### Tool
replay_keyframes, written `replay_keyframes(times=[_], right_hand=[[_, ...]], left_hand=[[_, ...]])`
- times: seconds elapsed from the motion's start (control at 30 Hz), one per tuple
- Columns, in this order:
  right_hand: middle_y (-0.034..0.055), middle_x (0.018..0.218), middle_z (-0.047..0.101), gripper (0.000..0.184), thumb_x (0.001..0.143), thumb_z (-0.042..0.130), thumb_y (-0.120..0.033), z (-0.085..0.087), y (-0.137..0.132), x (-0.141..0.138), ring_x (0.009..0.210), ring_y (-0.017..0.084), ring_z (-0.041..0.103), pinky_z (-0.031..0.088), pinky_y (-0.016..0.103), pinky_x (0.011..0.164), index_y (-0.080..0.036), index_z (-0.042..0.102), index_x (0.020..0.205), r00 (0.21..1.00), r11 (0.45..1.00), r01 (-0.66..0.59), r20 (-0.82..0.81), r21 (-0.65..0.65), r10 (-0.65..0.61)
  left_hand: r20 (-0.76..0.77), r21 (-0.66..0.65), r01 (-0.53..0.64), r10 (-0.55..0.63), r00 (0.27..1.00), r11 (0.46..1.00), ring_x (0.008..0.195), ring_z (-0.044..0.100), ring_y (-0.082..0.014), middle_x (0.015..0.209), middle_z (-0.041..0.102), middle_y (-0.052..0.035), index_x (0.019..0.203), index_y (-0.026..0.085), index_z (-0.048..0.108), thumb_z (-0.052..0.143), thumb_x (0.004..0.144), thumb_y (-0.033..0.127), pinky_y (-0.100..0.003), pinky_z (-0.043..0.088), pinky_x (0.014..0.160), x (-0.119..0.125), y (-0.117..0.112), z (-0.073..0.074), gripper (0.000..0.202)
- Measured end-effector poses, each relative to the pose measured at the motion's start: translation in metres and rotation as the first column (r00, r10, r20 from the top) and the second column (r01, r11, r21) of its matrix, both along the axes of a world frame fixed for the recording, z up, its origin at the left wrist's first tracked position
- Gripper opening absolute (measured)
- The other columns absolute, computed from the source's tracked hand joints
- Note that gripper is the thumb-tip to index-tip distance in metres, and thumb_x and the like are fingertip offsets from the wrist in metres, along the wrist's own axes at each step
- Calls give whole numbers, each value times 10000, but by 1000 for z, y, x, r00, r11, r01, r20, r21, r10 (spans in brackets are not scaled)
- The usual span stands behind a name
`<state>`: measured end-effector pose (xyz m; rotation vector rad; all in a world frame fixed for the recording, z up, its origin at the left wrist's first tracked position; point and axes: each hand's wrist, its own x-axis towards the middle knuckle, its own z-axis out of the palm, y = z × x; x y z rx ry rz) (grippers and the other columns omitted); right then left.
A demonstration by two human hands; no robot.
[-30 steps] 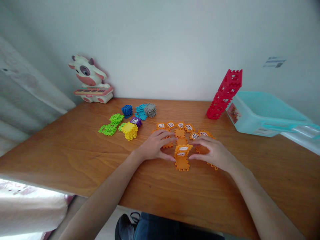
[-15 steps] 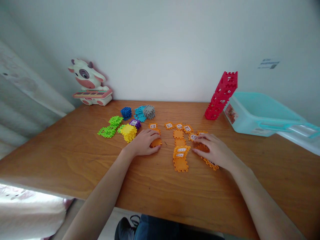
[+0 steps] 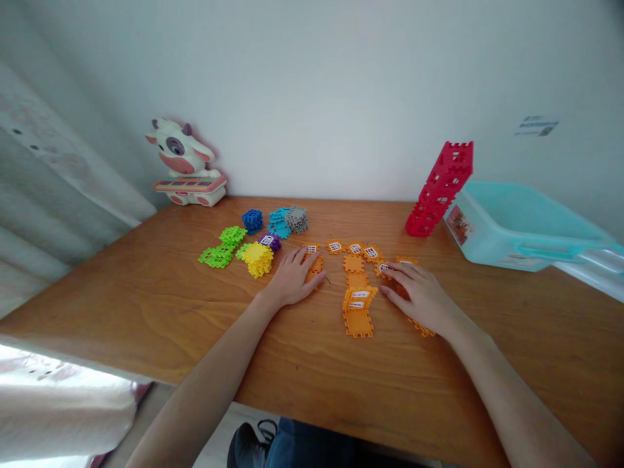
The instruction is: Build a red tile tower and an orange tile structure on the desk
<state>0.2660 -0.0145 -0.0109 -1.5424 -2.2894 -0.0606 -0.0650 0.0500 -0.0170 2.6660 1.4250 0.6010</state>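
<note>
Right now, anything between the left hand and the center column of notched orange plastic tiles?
No obstacle visible. Between the left hand and the center column of notched orange plastic tiles there's only brown wooden tabletop, with a tiny dark mark near the thumb.

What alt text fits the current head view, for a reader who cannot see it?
A person's left hand and right hand cover some orange interlocking tiles, either side of a central orange row on a wooden table. A cow-shaped toy keyboard stands at the back left, a red tile tower and turquoise plastic box at the back right.
</note>
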Motion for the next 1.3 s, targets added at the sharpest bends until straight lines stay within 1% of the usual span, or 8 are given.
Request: replay_keyframes(times=[0.27, 0.4, 0.5, 0.6, 0.87, 1.1, 1.2, 1.3], right_hand=[[173, 1284, 706, 319, 988, 515, -435, 3, 1, -3, 1193, 354, 656, 509, 569, 1033, -194, 702, 1083, 998, 1000, -26, -58, -2, 26], [132, 1139, 752, 322, 975, 525, -408, 3, 1, -6, 1171, 345, 661, 478, 574, 1036, -221, 648, 1207, 995, 1000, -20, -101, -14, 19], [110, 1088, 763, 289, 966, 525, -416, 0, 1, -6, 1134, 342, 675, 431, 599, 1043, -243, 638, 1168, 994, 1000, 6, -108, -2, -6], [121, 1101, 754, 271, 956, 541, -470, -4, 2, -5, 1063, 338, 694, 415, 603, 1028, -236, 626, 1063, 993, 999, 39, -108, -2, -39], [125, 1165, 684, 302, 935, 599, -432, 5, 1, -8, 1099, 336, 673, 505, 541, 981, -246, 611, 1172, 988, 1000, 5, -157, 16, -2], [123, 1204, 649, 285, 957, 571, -361, 7, -1, -12, 1116, 315, 672, 546, 517, 986, -264, 635, 1217, 964, 1000, -19, -266, 9, 21], [116, 1188, 698, 304, 984, 512, -302, 9, 2, -14, 1069, 295, 698, 561, 500, 956, -258, 647, 1253, 949, 999, -49, -312, -21, 40], [105, 1119, 728, 302, 983, 460, -237, 15, 12, -16, 976, 270, 723, 578, 468, 897, -252, 718, 1139, 937, 999, -51, -347, 4, 49]], left_hand=[[107, -103, 216, -205, 973, 971, 1425, 498, -313, 1481, 582, -139, 1332, 196, 554, 632, 908, 370, -564, 264, 1273, 1, -2, 8, 465], [161, -146, 280, -256, 953, 949, 1394, 539, -296, 1447, 614, -122, 1285, 225, 552, 650, 925, 453, -572, 238, 1286, 4, -7, 13, 437], [190, -147, 302, -273, 943, 942, 1325, 598, -273, 1398, 650, -104, 1228, 238, 562, 621, 947, 378, -583, 230, 1286, 4, -6, 13, 320], [203, -112, 268, -242, 949, 957, 1251, 639, -277, 1308, 689, -103, 1205, 234, 571, 642, 925, 366, -581, 273, 1269, 3, -3, 11, 317], [264, 61, 31, -46, 963, 998, 1154, 650, -266, 1170, 708, -99, 1145, 206, 602, 617, 954, 313, -520, 443, 1156, 2, 10, -3, 220], [237, 99, 111, -132, 962, 989, 1185, 647, -258, 1238, 709, -111, 1082, 196, 671, 575, 999, 317, -453, 492, 1089, 7, 8, 3, 176], [189, 65, 120, -130, 973, 991, 1128, 674, -273, 1181, 741, -106, 1110, 190, 682, 579, 998, 383, -459, 504, 1048, 13, 5, 8, 245], [84, 36, 99, -102, 991, 994, 1128, 674, -327, 1196, 743, -122, 1146, 181, 681, 673, 920, 486, -500, 502, 1017, 22, 3, 12, 380]])
